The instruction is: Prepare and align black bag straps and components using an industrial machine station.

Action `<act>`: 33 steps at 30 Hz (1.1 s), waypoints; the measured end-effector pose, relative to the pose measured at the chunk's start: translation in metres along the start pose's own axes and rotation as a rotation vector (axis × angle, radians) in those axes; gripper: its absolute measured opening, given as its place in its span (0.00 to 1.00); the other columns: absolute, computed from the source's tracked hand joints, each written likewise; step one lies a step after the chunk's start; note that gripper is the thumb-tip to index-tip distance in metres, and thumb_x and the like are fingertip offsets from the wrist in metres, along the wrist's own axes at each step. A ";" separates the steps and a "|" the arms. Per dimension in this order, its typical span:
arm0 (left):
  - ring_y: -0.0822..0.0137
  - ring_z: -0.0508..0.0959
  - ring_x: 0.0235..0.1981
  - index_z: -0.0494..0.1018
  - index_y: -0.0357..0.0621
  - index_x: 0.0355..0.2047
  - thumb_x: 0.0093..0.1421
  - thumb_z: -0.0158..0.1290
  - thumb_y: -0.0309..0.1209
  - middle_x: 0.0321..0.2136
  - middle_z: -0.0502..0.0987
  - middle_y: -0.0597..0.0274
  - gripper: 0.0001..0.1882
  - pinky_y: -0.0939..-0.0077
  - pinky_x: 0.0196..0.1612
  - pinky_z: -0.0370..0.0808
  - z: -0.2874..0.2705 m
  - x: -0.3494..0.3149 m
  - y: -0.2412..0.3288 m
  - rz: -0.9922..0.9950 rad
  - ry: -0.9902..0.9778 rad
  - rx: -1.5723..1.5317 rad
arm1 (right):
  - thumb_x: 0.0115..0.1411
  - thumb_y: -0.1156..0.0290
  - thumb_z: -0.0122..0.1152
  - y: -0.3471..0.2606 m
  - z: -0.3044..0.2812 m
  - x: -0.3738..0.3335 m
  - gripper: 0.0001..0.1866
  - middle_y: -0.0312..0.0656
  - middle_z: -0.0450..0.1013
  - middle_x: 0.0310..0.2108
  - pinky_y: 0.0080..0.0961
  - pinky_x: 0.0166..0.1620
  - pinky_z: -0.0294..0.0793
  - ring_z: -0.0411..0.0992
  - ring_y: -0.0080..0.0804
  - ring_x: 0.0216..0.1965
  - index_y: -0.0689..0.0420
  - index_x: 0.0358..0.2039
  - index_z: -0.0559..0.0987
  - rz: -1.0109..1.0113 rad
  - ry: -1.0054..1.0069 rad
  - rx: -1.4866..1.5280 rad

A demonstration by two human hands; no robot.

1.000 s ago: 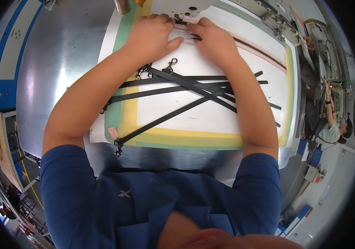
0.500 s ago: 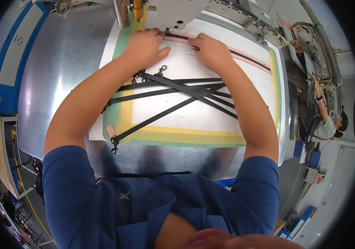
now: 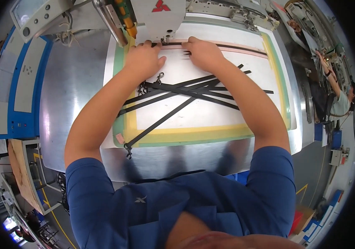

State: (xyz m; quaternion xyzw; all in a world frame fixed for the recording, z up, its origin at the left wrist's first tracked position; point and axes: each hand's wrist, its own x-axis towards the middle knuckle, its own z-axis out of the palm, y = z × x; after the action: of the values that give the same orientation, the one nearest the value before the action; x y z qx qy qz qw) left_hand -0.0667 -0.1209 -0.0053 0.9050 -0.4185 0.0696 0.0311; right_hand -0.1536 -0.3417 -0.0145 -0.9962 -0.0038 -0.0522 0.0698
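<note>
A black strap (image 3: 244, 50) lies straight in a pink-edged slot across the far part of the white board (image 3: 177, 118). At its left stretch, beside the sewing machine head (image 3: 159, 18), the bent fingers of my left hand (image 3: 143, 60) press on the strap, thumb held apart. My right hand (image 3: 205, 54) rests its fingertips on the strap a little further right. From under its fingers stick the dark points of a small tool (image 3: 187, 53), whose kind I cannot make out. Nearer me, several loose black straps (image 3: 177, 93) lie crossed, with metal swivel hooks (image 3: 160, 77) at their left ends.
Yellow and green tape (image 3: 194, 135) borders the board on a shiny metal table (image 3: 75, 79). A metal tube (image 3: 110, 20) and an orange-tipped part (image 3: 131, 31) hang near my left hand. A blue cabinet (image 3: 21, 91) stands left; another person (image 3: 340, 101) works far right.
The whole view has shifted, bringing more of the machine into sight at the upper left. Both hands keep nearly the same places on the strap.
</note>
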 end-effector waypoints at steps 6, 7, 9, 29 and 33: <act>0.54 0.78 0.60 0.76 0.46 0.62 0.66 0.56 0.50 0.57 0.78 0.54 0.30 0.53 0.61 0.73 0.007 0.008 0.012 0.011 -0.022 0.065 | 0.62 0.75 0.59 -0.002 0.002 -0.001 0.19 0.42 0.77 0.52 0.44 0.51 0.81 0.80 0.47 0.49 0.53 0.54 0.82 -0.030 0.036 -0.034; 0.53 0.77 0.60 0.76 0.47 0.62 0.66 0.56 0.51 0.58 0.78 0.54 0.30 0.53 0.62 0.72 0.005 0.009 0.014 -0.020 -0.087 0.047 | 0.62 0.75 0.59 0.000 0.000 -0.002 0.19 0.42 0.77 0.52 0.44 0.51 0.81 0.80 0.47 0.49 0.53 0.54 0.82 -0.026 0.043 -0.028; 0.53 0.77 0.60 0.75 0.47 0.63 0.66 0.56 0.52 0.59 0.78 0.54 0.31 0.54 0.62 0.72 0.001 0.011 0.017 -0.039 -0.106 0.041 | 0.63 0.75 0.57 0.005 -0.003 -0.005 0.18 0.42 0.77 0.51 0.45 0.51 0.81 0.80 0.48 0.48 0.53 0.52 0.83 -0.005 0.022 -0.054; 0.48 0.80 0.58 0.77 0.48 0.64 0.60 0.60 0.61 0.59 0.78 0.47 0.40 0.53 0.62 0.74 -0.014 0.028 0.064 -0.085 -0.127 0.076 | 0.65 0.77 0.52 0.069 -0.023 -0.045 0.14 0.48 0.77 0.50 0.45 0.53 0.81 0.80 0.50 0.50 0.58 0.45 0.85 0.074 0.030 -0.017; 0.48 0.76 0.63 0.78 0.48 0.62 0.61 0.60 0.62 0.61 0.76 0.45 0.38 0.52 0.66 0.69 -0.018 0.039 0.073 -0.093 -0.208 -0.052 | 0.64 0.77 0.53 0.069 -0.023 -0.045 0.14 0.48 0.77 0.50 0.44 0.52 0.81 0.80 0.50 0.50 0.59 0.45 0.85 0.049 0.038 0.013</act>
State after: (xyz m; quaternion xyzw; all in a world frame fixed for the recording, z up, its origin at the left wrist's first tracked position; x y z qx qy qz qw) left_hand -0.0994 -0.1958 0.0183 0.9246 -0.3788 -0.0368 0.0141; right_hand -0.2001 -0.4132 -0.0061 -0.9944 0.0215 -0.0693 0.0774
